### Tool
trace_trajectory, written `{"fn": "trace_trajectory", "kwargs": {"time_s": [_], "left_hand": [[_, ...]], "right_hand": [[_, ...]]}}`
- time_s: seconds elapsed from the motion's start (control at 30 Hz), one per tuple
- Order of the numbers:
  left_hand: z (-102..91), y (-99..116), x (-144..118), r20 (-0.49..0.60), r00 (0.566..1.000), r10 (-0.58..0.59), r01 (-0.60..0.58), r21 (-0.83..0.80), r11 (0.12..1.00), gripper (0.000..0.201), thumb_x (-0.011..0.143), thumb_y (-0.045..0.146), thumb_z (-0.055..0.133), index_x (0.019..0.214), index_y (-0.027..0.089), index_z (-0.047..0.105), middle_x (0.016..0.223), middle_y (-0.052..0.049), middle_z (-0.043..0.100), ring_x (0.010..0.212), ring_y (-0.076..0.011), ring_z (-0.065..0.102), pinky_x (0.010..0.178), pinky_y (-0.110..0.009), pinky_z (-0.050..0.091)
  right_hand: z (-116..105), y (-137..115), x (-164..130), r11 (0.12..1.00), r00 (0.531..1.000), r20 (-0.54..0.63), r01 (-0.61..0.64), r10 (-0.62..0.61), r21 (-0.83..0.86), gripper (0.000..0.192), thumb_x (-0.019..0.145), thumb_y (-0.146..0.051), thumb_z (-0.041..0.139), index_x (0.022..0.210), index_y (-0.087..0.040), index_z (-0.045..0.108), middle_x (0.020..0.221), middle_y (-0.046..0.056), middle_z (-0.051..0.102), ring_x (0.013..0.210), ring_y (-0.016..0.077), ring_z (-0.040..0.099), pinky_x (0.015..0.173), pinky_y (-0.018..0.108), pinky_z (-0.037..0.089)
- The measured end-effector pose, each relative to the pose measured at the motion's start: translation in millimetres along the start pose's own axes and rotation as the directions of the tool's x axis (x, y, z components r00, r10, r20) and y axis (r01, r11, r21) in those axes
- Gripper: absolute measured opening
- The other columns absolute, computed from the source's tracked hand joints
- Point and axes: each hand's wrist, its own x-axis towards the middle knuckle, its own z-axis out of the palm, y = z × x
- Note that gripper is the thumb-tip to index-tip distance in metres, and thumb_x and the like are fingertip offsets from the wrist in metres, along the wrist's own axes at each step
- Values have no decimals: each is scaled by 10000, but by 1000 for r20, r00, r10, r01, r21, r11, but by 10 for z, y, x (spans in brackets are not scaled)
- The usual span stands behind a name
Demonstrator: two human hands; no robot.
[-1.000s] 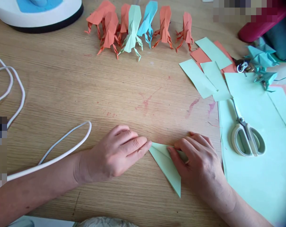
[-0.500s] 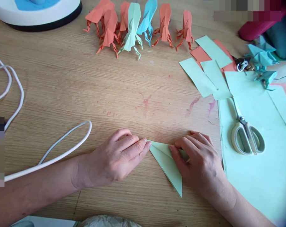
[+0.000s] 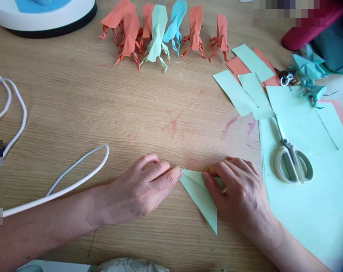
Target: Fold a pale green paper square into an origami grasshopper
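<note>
Pale green paper, folded into a flat triangle [image 3: 201, 194], is lying on the wooden table [image 3: 131, 113] between our two hands. We are pressing our left hand [image 3: 140, 189] against its left corner, fingers together and flat on the tabletop. We are laying our right hand [image 3: 239, 192] over its right side, fingers slightly spread and pinning the paper down. A white cord [image 3: 75, 177] is looping left of our left wrist. Scissors [image 3: 293, 166] are resting on a large green sheet [image 3: 307, 211] to the right. Farther off, folded paper figures [image 3: 160, 32] are standing in a row.
</note>
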Motion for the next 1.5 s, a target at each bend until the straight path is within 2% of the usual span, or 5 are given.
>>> {"fn": "trace_trajectory", "kwargs": {"time_s": [0.17, 0.63, 1.0, 1.23, 1.5], "left_hand": [[-18, 26, 10, 36, 999, -4, 2, 34, 999, 318, 985, 68, 439, 1235, 75, 636, 1127, -98, 713, 954, -199, 618, 892, -421, 477], [-57, 119, 56, 98, 994, -40, 33, 70, 997, 331, 985, 73, 469, 1275, 112, 624, 1192, -98, 687, 1033, -199, 610, 923, -396, 436], [-67, 317, 96, 109, 983, -145, 124, 181, 976, 364, 1007, 111, 398, 1294, 102, 621, 1189, -109, 703, 1054, -255, 624, 887, -441, 461], [-60, 335, 113, 149, 988, -27, 7, 131, 991, 449, 915, -21, 352, 1309, -25, 567, 1396, -171, 596, 1263, -239, 583, 1050, -329, 500], [26, 437, 105, 182, 977, -114, 99, 90, 991, 478, 928, 41, 412, 1396, -12, 494, 1457, -236, 522, 1307, -298, 567, 1049, -381, 533]], "right_hand": [[-6, 1, -9, 1000, 1000, 4, -9, 9, -5, 211, 937, -236, 572, 739, -218, 502, 632, -6, 563, 751, 214, 568, 748, 346, 384], [2, 26, -25, 999, 999, 22, -47, 47, -16, 152, 928, -206, 557, 786, -218, 504, 673, -3, 612, 760, 210, 580, 740, 334, 351], [10, 21, -20, 998, 999, 3, -36, 36, -44, 134, 925, -189, 541, 797, -218, 519, 688, 5, 639, 752, 208, 573, 746, 333, 334], [20, 31, -23, 997, 999, -4, -46, 46, -61, 117, 914, -194, 551, 802, -217, 526, 685, 1, 647, 717, 201, 554, 733, 328, 321], [14, 89, -21, 997, 997, -21, -76, 76, -8, 89, 883, -196, 600, 823, -216, 537, 711, -2, 688, 726, 197, 586, 732, 315, 330]]}}
